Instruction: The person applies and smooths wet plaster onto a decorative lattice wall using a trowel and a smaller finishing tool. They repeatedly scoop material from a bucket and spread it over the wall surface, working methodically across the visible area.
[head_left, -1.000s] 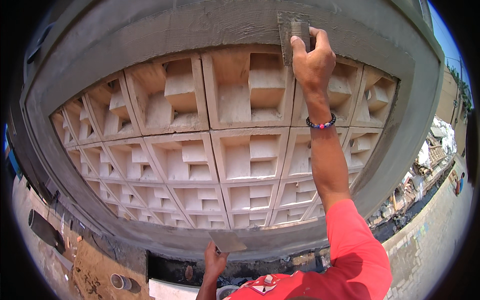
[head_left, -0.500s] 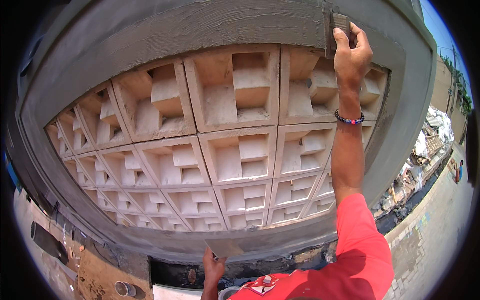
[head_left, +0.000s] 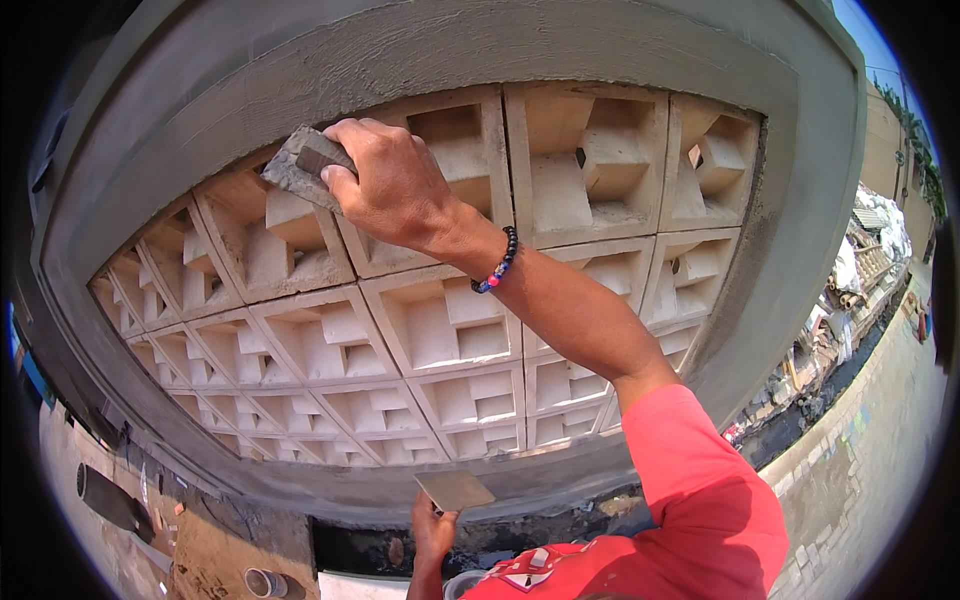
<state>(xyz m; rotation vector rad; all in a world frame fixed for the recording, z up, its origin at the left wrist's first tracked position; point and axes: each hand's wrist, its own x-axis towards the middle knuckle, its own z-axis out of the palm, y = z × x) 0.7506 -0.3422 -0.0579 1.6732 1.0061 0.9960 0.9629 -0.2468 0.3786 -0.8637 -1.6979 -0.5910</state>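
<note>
The right hand (head_left: 395, 185) reaches up and across to the left, its grip clenched round the handle of a float (head_left: 290, 172). The float is tilted, in front of the upper-left blocks (head_left: 470, 335) and near the lower edge of the grey plaster (head_left: 600, 45); whether it touches either cannot be told. A beaded bracelet (head_left: 497, 268) circles the right wrist. The left hand (head_left: 433, 532) is low, its grip grasping a thin, flat plate (head_left: 458, 490), which shows in front of the wall's lower plaster strip. The pale blocks stand in rows, framed by plaster. A dark ditch (head_left: 360, 548) runs along the wall's foot. At lower left are a bucket (head_left: 262, 583) and a black barrel (head_left: 105, 497); rubble (head_left: 845, 300) lies at right, beside paving (head_left: 825, 510).
</note>
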